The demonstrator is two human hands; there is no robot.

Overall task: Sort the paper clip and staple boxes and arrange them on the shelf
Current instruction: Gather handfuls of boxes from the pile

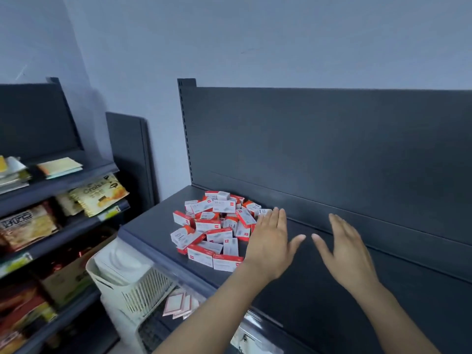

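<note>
Boxes (217,226): small red-and-white cardboard cartons, heaped loose in one mixed pile at the left end of the dark shelf (319,290), close to the back panel (332,149). Some lie flat, some on edge, several overlap. Print is too small to tell clip boxes from staple boxes in this view. Handling, est.: each carton is prob. dense for its size (metal contents) and stiff enough to pinch w/o crushing. Faces look smooth, so expect sliding on the painted shelf and on each other. Recommended hold: thumb vs. fingers across the two long side faces, not the end flaps, which may pop open. Take top or outer boxes first, since pulling one from under the heap will prob. topple its neighbours. Left hand (270,241): palm down, fingers straight and close together, at the right margin of the pile w/ fingertips at the nearest boxes; contact cannot be confirmed. Right hand (350,254): palm down, fingers extended, over bare shelf to the right, apart from the pile. Both hands are spread flat and grip nothing; thumbs point toward each other w/ a gap between. Forearms enter from the bottom of view. Periphery: a pale slatted basket (122,282) below the shelf's left front corner, and a rack (63,185) w/ snack packs (99,192) further left
</note>
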